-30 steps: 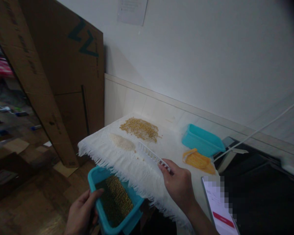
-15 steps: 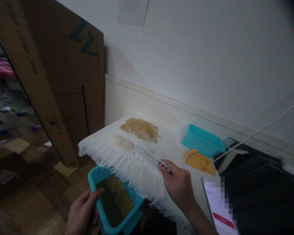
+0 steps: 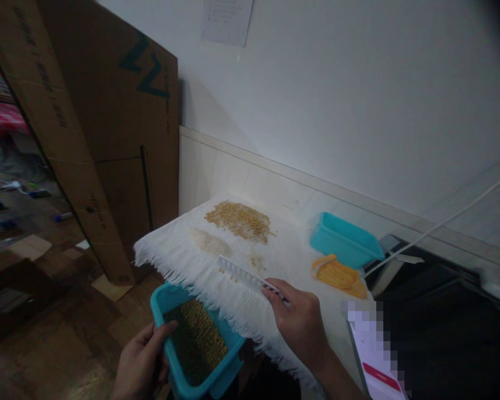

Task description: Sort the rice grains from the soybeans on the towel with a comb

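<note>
My left hand [image 3: 144, 353] grips the left rim of a teal plastic bin [image 3: 229, 369] below the table's front edge. Inside lie yellow beans [image 3: 206, 333] beside small dark green grains [image 3: 181, 341]. My right hand [image 3: 298, 316] is closed around one end of a white plastic strip with a row of slots [image 3: 244, 273], its far end low over the white fringed cloth [image 3: 179, 258]. A few loose beans lie along the strip's near side. Just beyond its tip is a small heap of pale, rice-like grains [image 3: 208, 243]. Farther back, yellow beans mixed with pale grains [image 3: 239, 219] form a larger pile.
An open teal bin [image 3: 345, 239] and a yellow cloth item [image 3: 339, 275] sit on the table's right side. A phone [image 3: 375, 355] lies near the right front. A tall cardboard box [image 3: 116, 122] stands at the left, and a white cable [image 3: 450, 219] crosses at the right.
My right hand has drawn the white strip toward me and slightly left, bringing several loose beans closer to the cloth's front edge. My left hand and the bin have barely moved.
</note>
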{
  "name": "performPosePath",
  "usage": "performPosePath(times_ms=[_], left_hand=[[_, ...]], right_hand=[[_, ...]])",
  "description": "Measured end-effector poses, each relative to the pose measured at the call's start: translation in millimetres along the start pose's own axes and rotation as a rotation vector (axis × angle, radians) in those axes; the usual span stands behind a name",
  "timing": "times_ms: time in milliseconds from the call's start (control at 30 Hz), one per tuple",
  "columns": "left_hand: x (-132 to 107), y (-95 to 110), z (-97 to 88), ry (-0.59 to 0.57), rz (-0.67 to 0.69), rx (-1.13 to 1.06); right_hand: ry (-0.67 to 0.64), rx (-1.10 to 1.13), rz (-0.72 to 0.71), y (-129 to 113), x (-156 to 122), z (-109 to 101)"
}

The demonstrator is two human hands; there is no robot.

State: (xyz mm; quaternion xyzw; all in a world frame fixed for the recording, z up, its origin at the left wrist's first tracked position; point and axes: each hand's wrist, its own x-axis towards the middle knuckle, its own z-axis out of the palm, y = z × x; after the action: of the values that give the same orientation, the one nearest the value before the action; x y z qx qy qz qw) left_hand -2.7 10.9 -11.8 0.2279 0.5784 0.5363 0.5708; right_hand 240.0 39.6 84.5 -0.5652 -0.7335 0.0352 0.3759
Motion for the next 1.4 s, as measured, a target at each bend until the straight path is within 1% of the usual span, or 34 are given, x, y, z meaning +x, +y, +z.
performPosePath(times_ms=[133, 267, 367, 433, 533, 633, 767, 867, 1000, 1133, 1400], left_hand=[[-1.7, 0.4, 0.8, 0.0, -0.007, -0.004], [-2.2, 0.2, 1.7, 0.013, -0.008, 0.002], [-2.2, -0.1, 1.9, -0.003, -0.015, -0.012], [-2.1, 0.2, 2.2, -0.008, -0.016, -0.015], [-1.8, 0.4, 2.6, 0.006, -0.005, 0.0], [-0.7, -1.7, 1.9, 0.007, -0.001, 0.002], [2.2, -8.2, -0.9, -0.005, -0.015, 0.016], [3.5, -11.1, -2.2, -0.008, -0.013, 0.019], [1.9, -7.6, -0.4, -0.012, -0.015, 0.013], [-1.2, -3.1, 1.2, -0.002, -0.024, 0.018], [2.8, -8.2, -0.4, -0.006, -0.014, 0.013]], right_hand=[[0.008, 0.002, -0.02, -4.5, -2.3, 0.5], [-0.029, 0.01, -0.057, -16.9, -10.6, -0.6], [-0.069, 0.041, -0.06, -26.9, -20.2, -4.8], [-0.052, 0.049, -0.068, -28.0, -24.6, -9.4], [0.067, -0.072, -0.067, -16.6, -23.9, -17.5], [0.179, -0.237, -0.019, 6.7, -15.4, -23.0], [0.198, -0.296, 0.041, 37.4, -4.0, -22.1], [0.204, -0.322, 0.04, 50.9, -1.0, -18.7], [0.178, -0.285, 0.028, 56.1, -2.0, -17.5], [0.181, -0.239, 0.031, 56.9, -4.2, -19.7], [0.155, -0.159, 0.046, 64.2, -4.4, -20.8]])
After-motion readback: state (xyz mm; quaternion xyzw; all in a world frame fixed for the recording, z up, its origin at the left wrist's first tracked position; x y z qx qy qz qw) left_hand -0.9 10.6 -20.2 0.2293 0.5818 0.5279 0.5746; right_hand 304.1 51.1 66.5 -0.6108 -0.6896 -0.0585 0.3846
